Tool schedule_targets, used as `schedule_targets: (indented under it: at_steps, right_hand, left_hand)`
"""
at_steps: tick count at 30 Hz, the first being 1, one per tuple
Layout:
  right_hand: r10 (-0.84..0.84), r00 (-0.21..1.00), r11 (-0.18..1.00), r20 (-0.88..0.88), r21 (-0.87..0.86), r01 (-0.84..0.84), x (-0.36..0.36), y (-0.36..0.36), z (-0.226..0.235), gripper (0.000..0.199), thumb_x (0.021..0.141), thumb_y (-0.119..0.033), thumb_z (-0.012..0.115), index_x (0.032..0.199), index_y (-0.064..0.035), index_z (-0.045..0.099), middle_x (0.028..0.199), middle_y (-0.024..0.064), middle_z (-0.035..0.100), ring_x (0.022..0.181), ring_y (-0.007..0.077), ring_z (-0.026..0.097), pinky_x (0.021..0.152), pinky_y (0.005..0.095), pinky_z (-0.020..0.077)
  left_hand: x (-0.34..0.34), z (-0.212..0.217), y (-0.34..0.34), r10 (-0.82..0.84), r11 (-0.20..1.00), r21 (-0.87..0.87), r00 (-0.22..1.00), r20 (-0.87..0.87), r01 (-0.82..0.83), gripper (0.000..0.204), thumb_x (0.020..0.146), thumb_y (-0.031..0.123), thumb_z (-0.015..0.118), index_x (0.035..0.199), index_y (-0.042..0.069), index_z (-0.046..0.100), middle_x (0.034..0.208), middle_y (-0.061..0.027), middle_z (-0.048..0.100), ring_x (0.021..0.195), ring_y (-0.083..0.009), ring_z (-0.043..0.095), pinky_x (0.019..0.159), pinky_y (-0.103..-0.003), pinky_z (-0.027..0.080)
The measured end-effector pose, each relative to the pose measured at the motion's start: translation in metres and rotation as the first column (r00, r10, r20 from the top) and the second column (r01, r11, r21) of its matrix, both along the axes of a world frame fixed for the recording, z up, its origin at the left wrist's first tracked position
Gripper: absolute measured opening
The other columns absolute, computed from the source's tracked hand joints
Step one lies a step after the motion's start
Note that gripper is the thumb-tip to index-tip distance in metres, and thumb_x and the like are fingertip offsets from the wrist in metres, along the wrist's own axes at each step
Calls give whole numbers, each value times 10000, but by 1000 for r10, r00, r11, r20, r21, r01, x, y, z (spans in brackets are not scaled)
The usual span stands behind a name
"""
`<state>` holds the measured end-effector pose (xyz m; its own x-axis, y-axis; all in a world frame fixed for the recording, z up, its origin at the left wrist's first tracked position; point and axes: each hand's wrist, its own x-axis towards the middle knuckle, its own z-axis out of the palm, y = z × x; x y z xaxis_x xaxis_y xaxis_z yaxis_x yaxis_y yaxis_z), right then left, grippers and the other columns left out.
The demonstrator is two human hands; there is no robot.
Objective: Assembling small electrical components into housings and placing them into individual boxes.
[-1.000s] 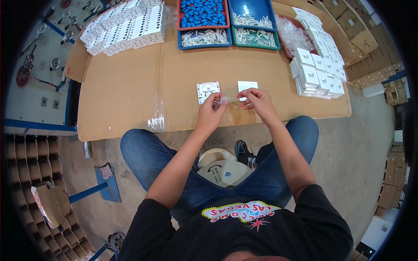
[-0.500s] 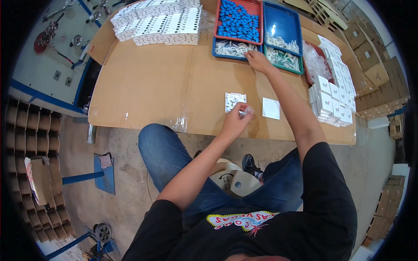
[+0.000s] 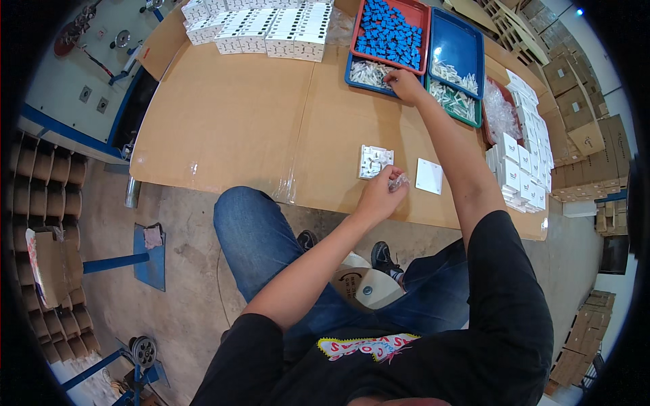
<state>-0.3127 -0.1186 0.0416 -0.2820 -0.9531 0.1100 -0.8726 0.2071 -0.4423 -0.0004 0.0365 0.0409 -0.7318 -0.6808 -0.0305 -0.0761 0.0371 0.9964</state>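
My left hand (image 3: 380, 197) is closed around a small crumpled clear plastic bag (image 3: 399, 181), just in front of a white square moulded part (image 3: 376, 161) on the cardboard-covered table. To the right of that part lies a flat white square plate (image 3: 429, 176). My right arm stretches forward, and my right hand (image 3: 407, 88) dips its bent fingers into the blue tray (image 3: 361, 84) of small white pieces (image 3: 370, 72). Whatever is between those fingertips is too small to make out.
A red tray of blue pieces (image 3: 389, 34) overlaps the back of that tray. Beside it are another blue tray (image 3: 458, 40) and a green tray (image 3: 455, 103) with white pieces. White box stacks (image 3: 518, 169) stand right, near clear bags (image 3: 500, 111); more boxes (image 3: 271, 30) fill the far left.
The whole view has shifted slightly. My right hand's fingertips have gone a little deeper into the tray of white pieces. My left hand still holds the bag by the white part.
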Motion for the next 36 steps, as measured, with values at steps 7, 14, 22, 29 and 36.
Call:
schedule_targets:
  at_steps: [7, 14, 22, 29, 36]
  right_hand:
    - [35, 999, 998, -38, -51, -37, 24, -2, 8, 225, 884, -73, 589, 1041, -43, 747, 1069, 202, 717, 1061, 372, 662, 930, 441, 514]
    - [117, 993, 993, 3, 4, -117, 24, -9, 8, 255, 876, -49, 591, 1099, -36, 713, 1070, 184, 721, 1033, 349, 675, 916, 413, 515]
    - [124, 975, 989, 184, 55, -136, -20, -20, -13, 226, 840, -118, 724, 1058, -61, 735, 937, 115, 742, 897, 217, 698, 811, 357, 538]
    - [-13, 976, 994, 216, 104, -10, -9, -23, -9, 212, 783, -132, 808, 987, -95, 767, 837, 57, 724, 770, 151, 657, 687, 317, 521]
    - [-169, 806, 970, 568, -51, 239, -19, -11, -1, 79, 862, -10, 712, 920, 44, 716, 731, 59, 674, 605, 107, 598, 536, 271, 467]
  left_hand:
    - [2, 4, 2, -53, 998, 40, 998, 35, 51, 335, 942, 266, 674, 1158, 22, 594, 1037, -134, 674, 931, -237, 665, 819, -358, 523]
    - [1, 2, 2, -63, 997, 34, 998, 25, 62, 319, 941, 242, 667, 1152, 15, 588, 1032, -141, 671, 949, -251, 661, 825, -362, 522]
    - [-3, 8, 4, -62, 997, 46, 998, -6, 63, 320, 929, 237, 664, 1149, 13, 599, 1022, -143, 674, 917, -257, 670, 820, -368, 524]
    - [-10, -22, -8, -3, 958, 284, 993, -114, 36, 321, 971, 267, 653, 1142, -4, 641, 968, -57, 697, 843, -127, 653, 742, -286, 521]
    - [-4, -4, -25, 55, 772, 633, 987, -150, 53, 302, 992, 300, 602, 1127, 36, 657, 927, -29, 683, 769, -102, 623, 711, -252, 512]
